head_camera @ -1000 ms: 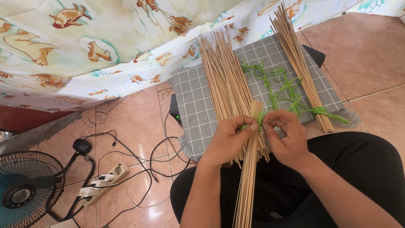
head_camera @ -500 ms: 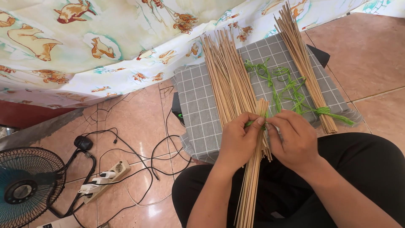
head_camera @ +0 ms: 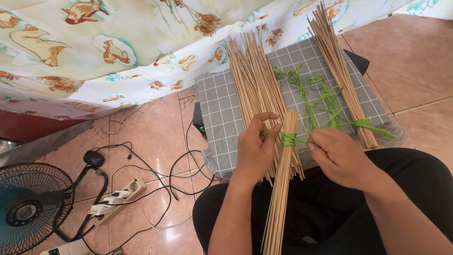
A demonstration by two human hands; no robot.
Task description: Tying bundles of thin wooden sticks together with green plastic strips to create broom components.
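Bundle of thin bamboo sticks (head_camera: 281, 189) held over the lap of a seated person, its upper end resting against the grey checked cloth (head_camera: 222, 113). A green plastic string (head_camera: 288, 139) is already wound several turns around the bundle near that upper end; whether a knot is tied cannot be told. The left hand (head_camera: 255, 150) clasps the bundle beside the binding, thumb and fingers (head_camera: 270, 137) closed about the sticks. The right hand (head_camera: 336, 156) is closed at the string's free end, fingers pinched; the strand itself is mostly hidden beneath them. Judged from this, the binding is largely made and only its fastening may remain. Just behind lies a large loose heap of sticks (head_camera: 255, 80), unbound. To the right lies a tied bundle (head_camera: 342, 71) with a green binding near its lower end, and between the two a tangle of spare green strings (head_camera: 316, 92). A patterned cloth (head_camera: 118, 47) hangs behind; on the tiled floor (head_camera: 141, 156) at left are a fan (head_camera: 28, 208), a power strip (head_camera: 118, 200) and cables
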